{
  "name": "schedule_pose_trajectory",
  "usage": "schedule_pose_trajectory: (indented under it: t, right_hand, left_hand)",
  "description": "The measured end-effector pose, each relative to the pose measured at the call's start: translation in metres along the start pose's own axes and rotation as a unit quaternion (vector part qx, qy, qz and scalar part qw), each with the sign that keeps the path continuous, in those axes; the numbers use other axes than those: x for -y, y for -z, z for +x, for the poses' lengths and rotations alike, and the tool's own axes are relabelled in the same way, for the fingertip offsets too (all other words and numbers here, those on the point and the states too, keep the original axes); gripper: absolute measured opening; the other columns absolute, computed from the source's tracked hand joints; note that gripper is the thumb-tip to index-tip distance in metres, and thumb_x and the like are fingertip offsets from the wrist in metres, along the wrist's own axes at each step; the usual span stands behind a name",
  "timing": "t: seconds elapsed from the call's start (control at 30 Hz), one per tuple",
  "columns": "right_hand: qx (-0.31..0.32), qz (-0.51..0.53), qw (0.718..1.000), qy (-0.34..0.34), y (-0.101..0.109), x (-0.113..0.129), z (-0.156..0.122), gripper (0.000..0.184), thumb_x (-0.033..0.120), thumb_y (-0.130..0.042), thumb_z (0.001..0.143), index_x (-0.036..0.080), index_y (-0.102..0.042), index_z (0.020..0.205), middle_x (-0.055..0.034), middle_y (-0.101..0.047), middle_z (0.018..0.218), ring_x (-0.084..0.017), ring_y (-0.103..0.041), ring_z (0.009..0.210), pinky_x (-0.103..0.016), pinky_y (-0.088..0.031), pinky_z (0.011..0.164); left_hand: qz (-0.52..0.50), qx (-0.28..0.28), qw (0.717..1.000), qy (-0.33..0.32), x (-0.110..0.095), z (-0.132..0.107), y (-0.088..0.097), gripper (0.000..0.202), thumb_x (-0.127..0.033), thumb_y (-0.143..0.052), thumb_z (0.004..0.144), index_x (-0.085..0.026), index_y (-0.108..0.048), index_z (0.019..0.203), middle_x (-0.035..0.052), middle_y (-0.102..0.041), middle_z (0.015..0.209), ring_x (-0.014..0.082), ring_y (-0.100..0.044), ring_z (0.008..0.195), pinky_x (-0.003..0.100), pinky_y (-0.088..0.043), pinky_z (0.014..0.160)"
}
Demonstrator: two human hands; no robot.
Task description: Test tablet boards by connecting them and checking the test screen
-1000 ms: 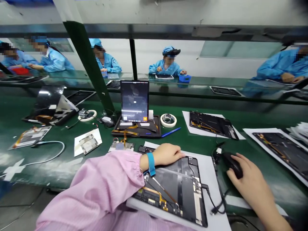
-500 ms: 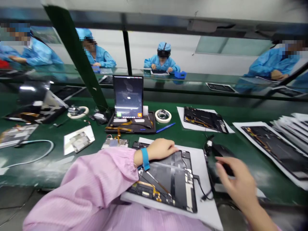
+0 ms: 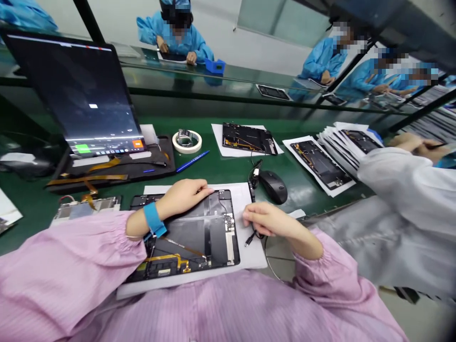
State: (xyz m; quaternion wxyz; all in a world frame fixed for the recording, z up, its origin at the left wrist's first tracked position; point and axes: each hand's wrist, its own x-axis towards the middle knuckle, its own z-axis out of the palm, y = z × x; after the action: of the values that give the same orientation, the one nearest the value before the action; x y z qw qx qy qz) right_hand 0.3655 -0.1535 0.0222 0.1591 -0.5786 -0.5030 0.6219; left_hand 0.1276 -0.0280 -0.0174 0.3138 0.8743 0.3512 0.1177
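Observation:
An opened tablet housing [image 3: 192, 237] with exposed boards and orange flex strips lies on a white sheet [image 3: 251, 256] in front of me. My left hand [image 3: 183, 197], with a blue band on its wrist, grips the far edge of the housing, thumb on the near side. Just right of the housing, my right hand [image 3: 265, 218] is closed with bent fingers on a black cable [image 3: 259, 234]. A metal-tipped plug of that cable hangs below the fingers, over the sheet. The part within the fingers is hidden.
A lit tablet [image 3: 81, 95] stands in a black tray [image 3: 156, 164] at left. Beyond are a tape roll [image 3: 187, 141], blue pen [image 3: 192, 161], mouse [image 3: 273, 186] and another tablet housing [image 3: 247, 137]. Stacked housings [image 3: 320, 164] and a person's grey sleeve [image 3: 395, 180] are at right.
My view has turned right. My right hand has moved left to the housing's edge and closed on the cable. The plug seen in the housing's side is out. My left hand stays on the housing.

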Motion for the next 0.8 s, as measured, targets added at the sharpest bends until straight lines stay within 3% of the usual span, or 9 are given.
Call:
schedule_pose_trajectory:
  t: [0.07, 0.17, 0.2, 0.27, 0.33, 0.43, 0.73, 0.8]
  right_hand:
    - [-0.082, 0.104, 0.989, 0.057, 0.007, -0.003, -0.011, 0.034, 0.05, -0.054, 0.086, 0.017, -0.058, 0.085, 0.0061, -0.049, 0.039, -0.006, -0.035, 0.029, -0.017, -0.021, 0.03]
    - [-0.213, 0.22, 0.927, 0.218, 0.006, -0.003, -0.029, 0.038, 0.06, -0.053, 0.083, 0.022, -0.059, 0.09, -0.0004, -0.063, 0.058, -0.014, -0.056, 0.048, -0.022, -0.034, 0.036]
    - [-0.22, 0.22, 0.913, 0.265, 0.002, -0.004, -0.032, 0.036, 0.059, -0.054, 0.084, 0.024, -0.06, 0.089, -0.0008, -0.064, 0.061, -0.015, -0.06, 0.055, -0.023, -0.039, 0.04]
    - [-0.202, 0.149, 0.919, 0.302, -0.009, -0.006, -0.034, 0.024, 0.048, -0.058, 0.085, 0.024, -0.061, 0.086, -0.0008, -0.064, 0.066, -0.016, -0.062, 0.063, -0.026, -0.046, 0.051]
    - [-0.203, 0.016, 0.942, 0.269, -0.021, -0.01, -0.029, 0.013, 0.035, -0.062, 0.085, 0.023, -0.064, 0.087, -0.0019, -0.066, 0.077, -0.015, -0.062, 0.071, -0.028, -0.048, 0.063]
    - [-0.251, -0.113, 0.943, 0.189, -0.035, -0.019, -0.015, 0.012, 0.031, -0.061, 0.086, 0.022, -0.064, 0.094, -0.002, -0.066, 0.083, -0.014, -0.059, 0.073, -0.028, -0.045, 0.066]
    - [-0.226, -0.045, 0.962, 0.145, -0.041, -0.028, 0.001, 0.021, 0.037, -0.064, 0.083, 0.019, -0.059, 0.093, -0.0017, -0.063, 0.081, -0.014, -0.059, 0.073, -0.025, -0.044, 0.064]
    - [-0.221, -0.086, 0.962, 0.133, -0.041, -0.024, -0.002, 0.021, 0.038, -0.061, 0.085, 0.019, -0.057, 0.093, -0.0006, -0.061, 0.076, -0.013, -0.056, 0.068, -0.025, -0.043, 0.062]
  left_hand:
    - [-0.001, 0.004, 1.0, 0.004, -0.001, 0.0, 0.001, 0.041, -0.051, -0.04, 0.093, -0.021, -0.049, 0.069, -0.0006, -0.056, 0.065, 0.0186, -0.052, 0.063, 0.028, -0.026, 0.055]
    - [-0.001, 0.006, 1.0, 0.006, -0.001, 0.0, 0.001, 0.04, -0.052, -0.04, 0.093, -0.021, -0.05, 0.069, -0.0005, -0.057, 0.066, 0.0188, -0.052, 0.063, 0.028, -0.025, 0.055]
    - [-0.001, 0.006, 1.0, 0.006, -0.001, 0.0, 0.001, 0.04, -0.052, -0.039, 0.093, -0.021, -0.05, 0.07, -0.0003, -0.057, 0.067, 0.0189, -0.052, 0.064, 0.028, -0.026, 0.055]
    - [0.001, 0.007, 1.0, 0.006, -0.001, 0.0, 0.001, 0.04, -0.053, -0.039, 0.093, -0.021, -0.052, 0.072, 0.0001, -0.058, 0.068, 0.0194, -0.053, 0.065, 0.028, -0.026, 0.056]
    - [0.003, 0.009, 1.0, 0.007, -0.001, 0.0, 0.002, 0.04, -0.053, -0.038, 0.093, -0.021, -0.054, 0.073, 0.0003, -0.059, 0.069, 0.0196, -0.053, 0.066, 0.028, -0.027, 0.056]
    - [0.009, 0.01, 1.0, 0.009, -0.001, 0.001, 0.002, 0.04, -0.052, -0.038, 0.093, -0.021, -0.053, 0.073, 0.0004, -0.059, 0.069, 0.0197, -0.054, 0.065, 0.028, -0.027, 0.056]
    - [0.011, 0.007, 1.0, 0.006, -0.002, 0.0, 0.001, 0.04, -0.052, -0.038, 0.093, -0.021, -0.051, 0.071, 0.0003, -0.059, 0.068, 0.0195, -0.053, 0.065, 0.029, -0.028, 0.056]
    - [0.012, 0.007, 1.0, 0.008, -0.003, 0.0, 0.001, 0.04, -0.052, -0.038, 0.093, -0.021, -0.051, 0.07, 0.0002, -0.058, 0.067, 0.0194, -0.053, 0.064, 0.029, -0.028, 0.056]
